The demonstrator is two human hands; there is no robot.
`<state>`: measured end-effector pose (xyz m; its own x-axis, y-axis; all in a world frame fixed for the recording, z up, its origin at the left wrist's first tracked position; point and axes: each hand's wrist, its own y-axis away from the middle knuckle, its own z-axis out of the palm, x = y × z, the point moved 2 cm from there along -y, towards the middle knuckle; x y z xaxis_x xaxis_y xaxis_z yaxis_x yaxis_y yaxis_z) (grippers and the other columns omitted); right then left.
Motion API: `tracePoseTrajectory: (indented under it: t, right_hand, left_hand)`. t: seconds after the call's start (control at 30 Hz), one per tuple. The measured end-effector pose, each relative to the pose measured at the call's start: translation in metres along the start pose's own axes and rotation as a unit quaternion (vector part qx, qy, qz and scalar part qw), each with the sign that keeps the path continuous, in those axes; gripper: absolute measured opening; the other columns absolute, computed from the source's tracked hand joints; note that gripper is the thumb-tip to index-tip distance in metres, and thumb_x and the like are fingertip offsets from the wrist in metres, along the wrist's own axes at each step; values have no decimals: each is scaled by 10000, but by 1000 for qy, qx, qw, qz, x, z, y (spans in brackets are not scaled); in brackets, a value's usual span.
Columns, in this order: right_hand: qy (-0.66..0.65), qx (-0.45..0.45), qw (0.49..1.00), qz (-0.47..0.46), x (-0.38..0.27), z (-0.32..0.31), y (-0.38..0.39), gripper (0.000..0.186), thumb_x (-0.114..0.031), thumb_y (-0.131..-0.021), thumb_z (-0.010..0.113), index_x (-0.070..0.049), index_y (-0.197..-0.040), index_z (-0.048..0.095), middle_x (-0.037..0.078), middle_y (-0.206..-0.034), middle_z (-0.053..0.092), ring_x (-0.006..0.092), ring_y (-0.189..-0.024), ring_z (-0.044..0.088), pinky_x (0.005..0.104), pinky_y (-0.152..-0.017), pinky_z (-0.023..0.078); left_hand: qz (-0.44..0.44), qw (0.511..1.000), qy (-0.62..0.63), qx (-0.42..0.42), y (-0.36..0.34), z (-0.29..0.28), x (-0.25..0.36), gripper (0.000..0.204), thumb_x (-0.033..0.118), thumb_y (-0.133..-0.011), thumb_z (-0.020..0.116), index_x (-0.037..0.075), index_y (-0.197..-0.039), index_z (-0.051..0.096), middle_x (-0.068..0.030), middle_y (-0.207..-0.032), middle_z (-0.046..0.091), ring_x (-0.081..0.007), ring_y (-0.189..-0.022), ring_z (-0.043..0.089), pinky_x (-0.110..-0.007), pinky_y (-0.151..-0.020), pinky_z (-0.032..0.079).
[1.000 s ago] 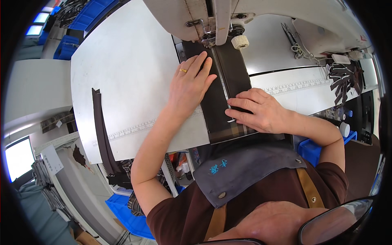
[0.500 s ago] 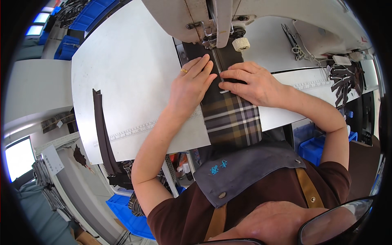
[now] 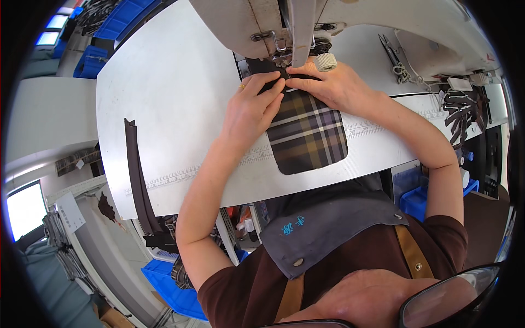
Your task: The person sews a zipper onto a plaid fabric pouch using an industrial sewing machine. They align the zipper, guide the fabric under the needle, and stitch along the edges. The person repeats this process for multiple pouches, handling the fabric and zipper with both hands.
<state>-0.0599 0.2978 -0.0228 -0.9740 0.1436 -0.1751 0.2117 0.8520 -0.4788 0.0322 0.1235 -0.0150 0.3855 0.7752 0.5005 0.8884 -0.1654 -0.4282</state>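
Note:
A plaid fabric piece in brown, grey, tan and white, rounded at its near corners, lies on the white table. Its dark far part carries a zipper, mostly covered by my fingers, and runs under the sewing machine. My left hand, with a ring on one finger, grips the dark part on its left side, thumb and fingers close together. From the right, my right hand holds the same part, thumb and forefinger at the zipper just before the presser foot. The fingertips of both hands nearly meet there.
A dark zipper strip hangs over the table's front edge at left. Scissors lie at the back right, near a bundle of dark strips. A printed ruler crosses the table. Blue bins stand below.
The fabric piece has moved away from me, farther under the machine, and its near edge now rests on the table. My right hand has gone forward with it; my left fingers have curled in.

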Motion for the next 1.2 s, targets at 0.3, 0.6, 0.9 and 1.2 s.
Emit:
tracePoseTrajectory:
  t: [0.3, 0.6, 0.9, 1.2]
  right_hand:
    - [-628, 9, 620, 471, 7, -22, -1, 167, -190, -919, 529, -54, -1006, 570, 28, -647, 587, 90, -455, 484, 221, -425, 384]
    - [-181, 78, 962, 187, 12, -1, -13, 121, -173, -855, 602, -94, -888, 687, 51, -685, 569, 167, -579, 538, 295, -492, 426]
    - [29, 100, 987, 125, -7, 11, -24, 131, -207, -734, 665, -80, -750, 634, 88, -703, 572, 259, -701, 580, 375, -609, 479]
    - [-229, 50, 908, 346, 5, 14, -30, 196, -243, -744, 661, -48, -746, 641, 101, -697, 643, 241, -638, 621, 376, -611, 476]
  left_hand:
    - [-14, 1000, -21, 10, -6, 2, -8, 264, 82, -840, 606, 50, -1098, 647, -73, -1116, 589, -274, -977, 559, -348, -848, 459]
    - [-16, 999, -4, 32, -10, 3, -15, 267, 103, -810, 647, 50, -1071, 658, -80, -1060, 629, -268, -941, 585, -334, -818, 471]
    - [-11, 998, -42, 34, -27, 3, -19, 130, 76, -769, 669, 33, -892, 672, -88, -906, 648, -266, -802, 621, -326, -742, 489]
    - [-124, 985, 98, 77, -26, 10, -24, 123, 71, -782, 676, -7, -876, 677, -93, -878, 646, -186, -827, 603, -278, -768, 454]
